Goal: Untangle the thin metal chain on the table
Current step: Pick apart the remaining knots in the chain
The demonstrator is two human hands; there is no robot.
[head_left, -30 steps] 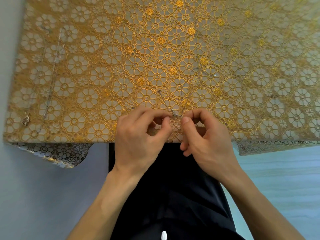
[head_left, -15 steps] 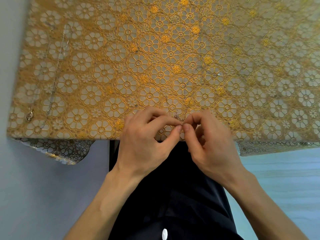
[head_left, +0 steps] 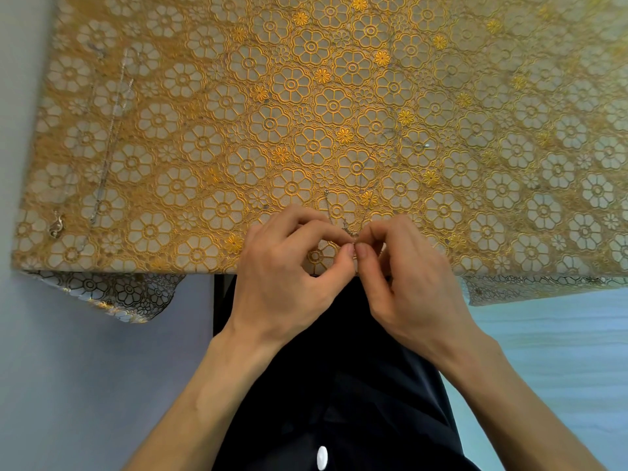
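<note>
I've drawn my left hand (head_left: 289,266) and right hand (head_left: 404,270) together, fingertips now pinching the thin chain (head_left: 346,227) knot, ready to tease it apart

The thin metal chain (head_left: 346,223) was silver and very fine. It lay near the front edge of the desk (head_left: 204,130). A small knotted part was pinched between the tips of the left hand (head_left: 289,270) and the right hand (head_left: 404,277). Two thin strands ran away from the knot across the desk.
</note>
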